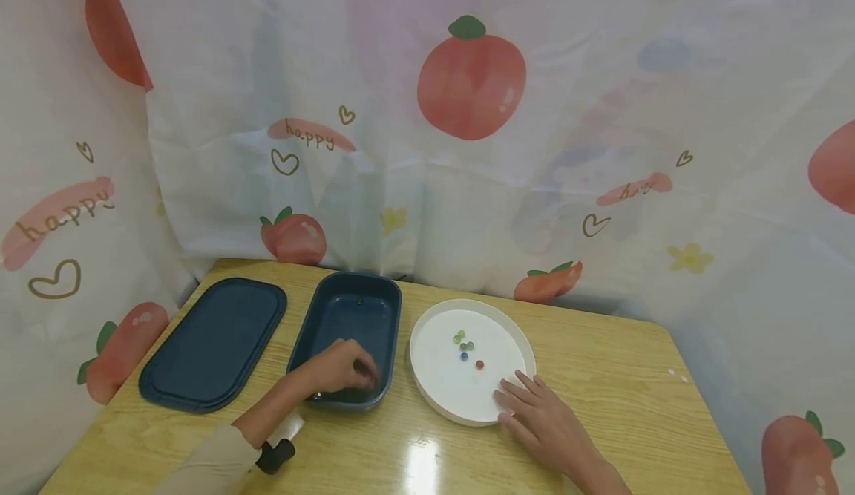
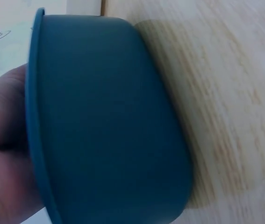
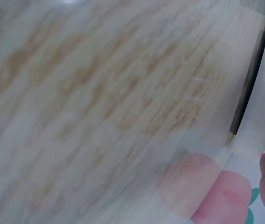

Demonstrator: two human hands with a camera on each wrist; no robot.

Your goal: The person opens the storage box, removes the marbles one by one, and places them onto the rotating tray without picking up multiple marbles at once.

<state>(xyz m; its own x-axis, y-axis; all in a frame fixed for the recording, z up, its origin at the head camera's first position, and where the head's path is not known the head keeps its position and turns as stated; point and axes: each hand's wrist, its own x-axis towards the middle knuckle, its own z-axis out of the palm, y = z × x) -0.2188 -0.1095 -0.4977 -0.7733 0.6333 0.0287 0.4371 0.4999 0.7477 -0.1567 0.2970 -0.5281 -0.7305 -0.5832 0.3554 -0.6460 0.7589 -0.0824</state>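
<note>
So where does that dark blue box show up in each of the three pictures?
Head view: the blue box stands left of centre on the wooden table, between the flat blue lid and the white plate; the left hand reaches into it.
Left wrist view: its outer wall fills the middle, seen close up.
Right wrist view: not in it.
Shared landmark: the wooden table, seen in all three.

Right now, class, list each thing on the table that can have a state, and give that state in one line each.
Blue box: open, lid off, upright.
Blue lid: lying flat beside the box.
White tray: flat, holding a few marbles.
Left hand: inside the box, fingers curled; contents hidden.
Right hand: fingers straight, resting on the tray's rim.
</note>
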